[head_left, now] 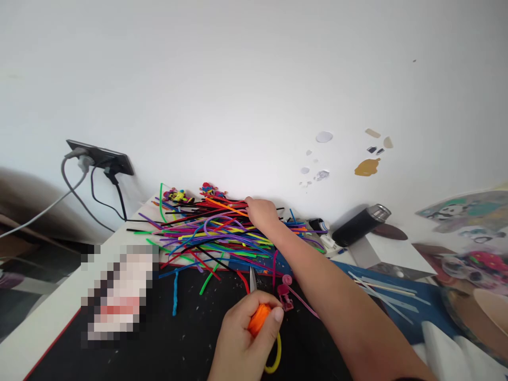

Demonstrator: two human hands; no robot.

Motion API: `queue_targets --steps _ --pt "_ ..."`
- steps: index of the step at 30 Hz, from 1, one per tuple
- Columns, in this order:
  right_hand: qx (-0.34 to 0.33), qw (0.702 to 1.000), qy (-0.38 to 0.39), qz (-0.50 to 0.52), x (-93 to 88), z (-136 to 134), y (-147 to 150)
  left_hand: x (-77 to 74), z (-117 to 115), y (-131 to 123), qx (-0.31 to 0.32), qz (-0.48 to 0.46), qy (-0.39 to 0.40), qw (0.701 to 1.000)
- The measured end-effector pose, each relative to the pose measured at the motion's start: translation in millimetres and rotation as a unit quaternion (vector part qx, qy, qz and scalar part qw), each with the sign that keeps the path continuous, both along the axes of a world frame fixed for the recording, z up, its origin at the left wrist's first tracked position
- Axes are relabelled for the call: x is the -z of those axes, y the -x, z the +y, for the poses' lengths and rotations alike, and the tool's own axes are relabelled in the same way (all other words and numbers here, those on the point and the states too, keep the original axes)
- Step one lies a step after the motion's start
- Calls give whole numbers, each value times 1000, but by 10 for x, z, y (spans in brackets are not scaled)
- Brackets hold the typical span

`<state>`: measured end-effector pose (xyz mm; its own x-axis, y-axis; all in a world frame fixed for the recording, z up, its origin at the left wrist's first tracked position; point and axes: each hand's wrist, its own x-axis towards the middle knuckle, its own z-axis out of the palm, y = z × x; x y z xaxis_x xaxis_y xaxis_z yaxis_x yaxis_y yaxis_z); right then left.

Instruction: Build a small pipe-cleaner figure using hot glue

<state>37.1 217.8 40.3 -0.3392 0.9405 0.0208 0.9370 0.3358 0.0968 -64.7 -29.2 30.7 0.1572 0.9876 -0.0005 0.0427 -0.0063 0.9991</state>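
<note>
A big loose pile of coloured pipe cleaners (pixel 214 233) lies on the desk against the white wall. My right hand (pixel 262 214) reaches into the far side of the pile; its fingers are curled down among the strands and what they grip is hidden. My left hand (pixel 246 338) is closed round the orange and yellow handles of a pair of scissors (pixel 260 317), whose short blade points up toward the pile. A small pink pipe-cleaner figure (pixel 284 293) lies just right of the scissors, between my two arms.
A black mat (pixel 166 338) covers the desk's near part. A wall socket (pixel 101 156) with plugged cables is at the left. A black cylinder (pixel 359 225) lies on its side to the right, near white strips (pixel 381 291) on blue card. A pixelated object (pixel 119 291) sits left.
</note>
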Motion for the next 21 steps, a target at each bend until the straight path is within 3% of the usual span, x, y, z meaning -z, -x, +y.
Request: queue_targets --steps 8,14,21 --pt "-6 1000 -3 -9 -72 -96 -50 -31 -8 -10 -2 -4 -1 1000" --pt "13 1000 -9 -8 -294 -456 -273 -58 22 -18 -15 10 -6 1000" --pt "81 996 -20 32 -501 -975 -835 51 46 -19 -8 6 -24 1000"
